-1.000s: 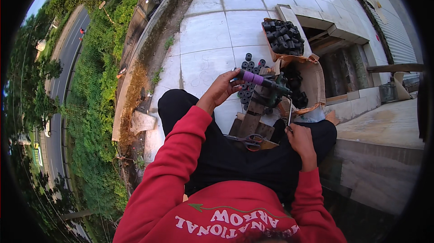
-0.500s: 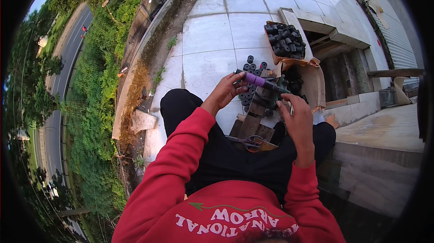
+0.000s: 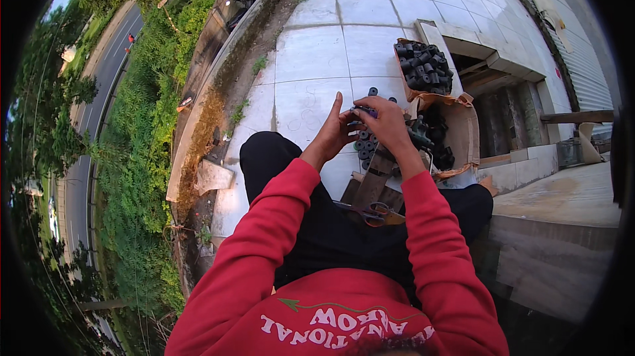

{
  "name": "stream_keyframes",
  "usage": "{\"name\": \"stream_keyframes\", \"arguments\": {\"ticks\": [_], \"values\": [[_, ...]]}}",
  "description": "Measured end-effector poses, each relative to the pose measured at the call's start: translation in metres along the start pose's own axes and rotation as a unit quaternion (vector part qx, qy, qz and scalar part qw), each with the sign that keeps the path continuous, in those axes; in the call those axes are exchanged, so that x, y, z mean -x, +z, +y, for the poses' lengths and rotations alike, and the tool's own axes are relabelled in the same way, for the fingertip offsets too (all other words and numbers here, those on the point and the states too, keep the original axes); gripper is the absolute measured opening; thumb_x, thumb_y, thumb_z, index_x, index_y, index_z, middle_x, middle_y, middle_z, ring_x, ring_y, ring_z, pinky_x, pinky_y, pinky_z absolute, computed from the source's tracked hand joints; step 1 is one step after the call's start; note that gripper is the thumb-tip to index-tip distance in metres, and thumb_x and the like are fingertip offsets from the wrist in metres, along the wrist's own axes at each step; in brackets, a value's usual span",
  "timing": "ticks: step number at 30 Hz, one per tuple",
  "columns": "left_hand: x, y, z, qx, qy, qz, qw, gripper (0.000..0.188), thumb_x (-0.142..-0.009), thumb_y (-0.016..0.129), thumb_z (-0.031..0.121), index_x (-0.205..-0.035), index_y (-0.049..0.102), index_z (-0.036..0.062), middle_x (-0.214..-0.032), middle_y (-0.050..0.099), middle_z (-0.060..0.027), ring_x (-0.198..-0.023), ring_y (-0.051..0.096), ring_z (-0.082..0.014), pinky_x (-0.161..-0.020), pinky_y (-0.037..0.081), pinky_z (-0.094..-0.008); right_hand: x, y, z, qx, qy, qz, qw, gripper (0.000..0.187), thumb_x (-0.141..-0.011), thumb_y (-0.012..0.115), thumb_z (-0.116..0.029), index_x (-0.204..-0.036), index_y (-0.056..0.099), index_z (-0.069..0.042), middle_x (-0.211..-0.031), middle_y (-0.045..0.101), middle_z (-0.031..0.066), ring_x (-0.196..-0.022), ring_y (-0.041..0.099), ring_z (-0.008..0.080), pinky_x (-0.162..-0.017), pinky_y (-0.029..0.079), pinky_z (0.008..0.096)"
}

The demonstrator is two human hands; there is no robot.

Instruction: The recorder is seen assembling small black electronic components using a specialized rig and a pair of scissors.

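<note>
A purple cylinder with black parts (image 3: pixel 368 112) is mostly covered by my hands in front of me. My right hand (image 3: pixel 390 126) reaches over it from the right, fingers closed around its left part. My left hand (image 3: pixel 331 132) is beside that end, thumb pointing up and away from the other fingers, which are spread and slightly bent close to the right fingertips. Whether the left fingers touch the cylinder is hidden. A dark green metal fixture (image 3: pixel 418 132) shows just right of my right hand. Below lies a wooden board (image 3: pixel 370 184), with scissors (image 3: pixel 376 213) near my lap.
Several black cylinders (image 3: pixel 364 147) stand on the white tiles beyond my hands. A cardboard box (image 3: pixel 423 68) heaped with black pieces is at the far right. Nearer is another open carton (image 3: pixel 468 132). A low wall (image 3: pixel 198 111) runs along the left, above greenery and a road.
My right hand has moved left from the fixture onto the purple cylinder, covering most of it. The left thumb has lifted from the cylinder's end. The view has shifted slightly.
</note>
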State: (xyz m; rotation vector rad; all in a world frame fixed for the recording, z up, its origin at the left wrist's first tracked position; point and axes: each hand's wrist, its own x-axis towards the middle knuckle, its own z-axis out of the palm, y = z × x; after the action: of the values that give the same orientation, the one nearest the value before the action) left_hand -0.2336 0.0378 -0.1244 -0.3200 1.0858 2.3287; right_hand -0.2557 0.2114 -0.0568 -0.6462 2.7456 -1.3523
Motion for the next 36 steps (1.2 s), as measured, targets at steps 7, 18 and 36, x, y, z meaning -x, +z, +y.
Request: {"name": "stream_keyframes", "arguments": {"ticks": [7, 18, 36], "values": [[-0.004, -0.001, 0.004, -0.051, -0.009, 0.001, 0.999, 0.083, -0.094, 0.033, 0.092, -0.096, 0.073, 0.0189, -0.102, 0.069, -0.0002, -0.109, 0.06, -0.016, -0.112, 0.03, -0.0444, -0.005, -0.001, 0.002, 0.015, 0.038, -0.002, 0.999, 0.018, -0.091, 0.077, -0.016, -0.106, 0.081, -0.007, -0.111, 0.079, 0.0115, -0.091, 0.075, 0.0292, -0.081, 0.058, 0.0385], [-0.009, -0.008, 0.008, -0.045, -0.028, -0.002, 0.999, 0.082, -0.093, 0.04, 0.091, -0.094, 0.071, 0.0154, -0.1, 0.068, -0.0033, -0.113, 0.059, -0.0194, -0.117, 0.029, -0.0483, 0.012, -0.012, 0.0, 0.002, -0.083, 0.013, 0.996, 0.016, -0.096, 0.074, -0.013, -0.109, 0.074, -0.003, -0.135, 0.067, 0.0144, -0.115, 0.068, 0.0325, -0.092, 0.056, 0.0382], [-0.005, -0.023, 0.028, -0.092, -0.098, -0.048, 0.99, 0.076, -0.092, 0.049, 0.088, -0.109, 0.066, 0.0165, -0.109, 0.066, 0.0014, -0.107, 0.067, -0.0167, -0.07, 0.039, -0.0313, 0.011, -0.002, -0.014, 0.166, -0.179, 0.005, 0.97, 0.006, -0.087, 0.077, -0.013, -0.092, 0.079, -0.011, -0.144, 0.063, 0.0124, -0.141, 0.053, 0.033, -0.116, 0.04, 0.0496]]}}
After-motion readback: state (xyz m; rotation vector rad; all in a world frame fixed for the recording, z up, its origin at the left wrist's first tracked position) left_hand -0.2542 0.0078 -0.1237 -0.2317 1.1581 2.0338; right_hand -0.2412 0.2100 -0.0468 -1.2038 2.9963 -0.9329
